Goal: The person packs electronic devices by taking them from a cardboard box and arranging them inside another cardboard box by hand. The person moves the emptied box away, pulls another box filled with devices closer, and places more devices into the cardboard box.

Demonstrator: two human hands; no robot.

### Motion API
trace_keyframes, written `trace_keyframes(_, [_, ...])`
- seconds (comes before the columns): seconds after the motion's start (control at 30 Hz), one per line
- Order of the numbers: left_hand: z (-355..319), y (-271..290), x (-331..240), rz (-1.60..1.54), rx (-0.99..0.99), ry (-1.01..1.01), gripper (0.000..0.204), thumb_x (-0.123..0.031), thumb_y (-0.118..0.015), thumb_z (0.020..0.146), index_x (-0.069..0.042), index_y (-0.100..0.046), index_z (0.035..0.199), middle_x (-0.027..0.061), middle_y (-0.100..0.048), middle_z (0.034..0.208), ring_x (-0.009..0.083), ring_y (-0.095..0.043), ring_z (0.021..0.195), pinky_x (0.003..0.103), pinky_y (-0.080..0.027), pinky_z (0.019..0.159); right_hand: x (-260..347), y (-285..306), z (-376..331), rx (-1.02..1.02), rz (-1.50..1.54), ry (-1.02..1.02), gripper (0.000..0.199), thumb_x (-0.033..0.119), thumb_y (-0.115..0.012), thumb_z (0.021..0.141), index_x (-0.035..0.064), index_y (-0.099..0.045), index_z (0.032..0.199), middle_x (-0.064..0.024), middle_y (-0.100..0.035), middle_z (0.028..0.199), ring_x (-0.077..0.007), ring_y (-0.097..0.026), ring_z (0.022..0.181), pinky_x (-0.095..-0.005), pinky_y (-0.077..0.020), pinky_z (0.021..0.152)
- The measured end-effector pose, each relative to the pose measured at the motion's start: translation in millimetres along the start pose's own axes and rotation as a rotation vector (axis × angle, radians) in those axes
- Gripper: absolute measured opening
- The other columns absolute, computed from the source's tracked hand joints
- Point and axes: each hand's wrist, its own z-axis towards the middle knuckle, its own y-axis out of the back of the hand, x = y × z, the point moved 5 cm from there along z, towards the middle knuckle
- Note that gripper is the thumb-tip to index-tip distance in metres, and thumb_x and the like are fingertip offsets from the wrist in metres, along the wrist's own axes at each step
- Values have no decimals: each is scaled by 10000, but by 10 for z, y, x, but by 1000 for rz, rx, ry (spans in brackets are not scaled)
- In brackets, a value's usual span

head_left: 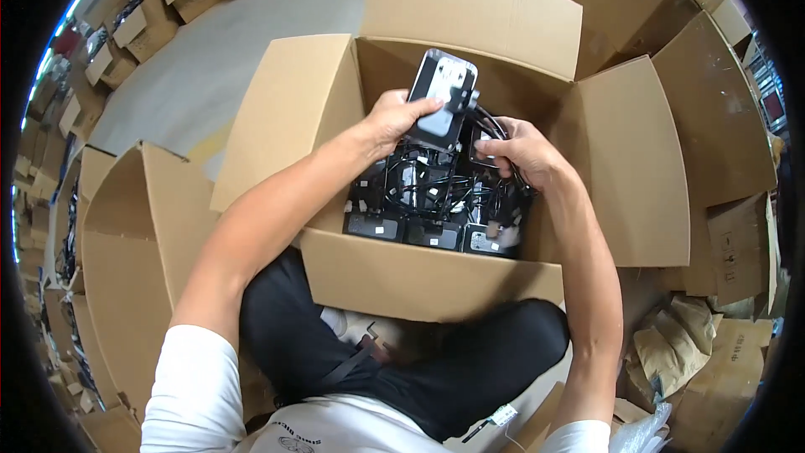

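A grey concrete floor (193, 75) lies under bright light, crowded with open cardboard cartons (168, 0) and crumpled brown paper (671, 344) at the right.

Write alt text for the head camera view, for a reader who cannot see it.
Seen from above, a seated person's left hand lifts a black power adapter out of an open cardboard box, while the right hand grips its black cable. More black adapters and tangled cables fill the box; other cardboard boxes surround it.

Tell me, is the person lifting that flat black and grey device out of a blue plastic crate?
Not quite: the head view shows the left hand lifting the flat black and grey device out of an open brown cardboard box, not a blue plastic crate.
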Motion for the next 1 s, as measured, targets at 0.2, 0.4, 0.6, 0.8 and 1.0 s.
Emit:
trace_keyframes(0.2, [929, 350, 1402, 67, -244, 201, 319, -217, -758, 861, 24, -658, 1046, 136, -707, 948, 207, -689, 795, 337, -566, 694, -426, 596, 743, -410, -1214, 161, 199, 48, -635, 771, 3, -710, 951, -229, -701, 918, -367, -695, 882, -456, -544, 783])
trace_keyframes(0.4, [1676, 454, 2150, -11, -250, 227, 238, -199, -680, 926, -19, -642, 1076, 89, -699, 957, 178, -659, 820, 334, -534, 722, -809, 371, 1280, -521, -1677, 319, 201, 141, -635, 810, 78, -663, 999, -82, -648, 1012, -246, -583, 1051, -387, -431, 893])
trace_keyframes(0.6, [1781, 276, 2258, 475, -428, 141, 497, -376, -678, 910, 48, -587, 1153, 200, -658, 1113, 272, -623, 1023, 384, -483, 889, -1581, 53, 1429, -161, -1831, 234, 462, 234, -529, 927, 48, -558, 1349, -125, -425, 1490, -296, -332, 1416, -484, -193, 1173])
trace_keyframes(0.8, [1663, 542, 1954, 865, -364, 321, 950, -615, -610, 866, 181, -390, 1337, 345, -472, 1365, 391, -496, 1281, 407, -427, 1036, -1517, -91, 1441, -83, -1853, 233, 440, 227, -490, 941, 107, -568, 1358, -70, -334, 1559, -287, -246, 1464, -606, -82, 1174])
trace_keyframes(1.0, [549, 518, 276, 1216, 85, -6, 842, -508, -599, 903, 133, -375, 1399, 339, -381, 1449, 402, -396, 1364, 419, -322, 1141, -1345, -112, 1239, -113, -1819, 374, 334, 191, -529, 912, 103, -663, 1204, -98, -385, 1522, -298, -280, 1444, -612, -120, 1169])
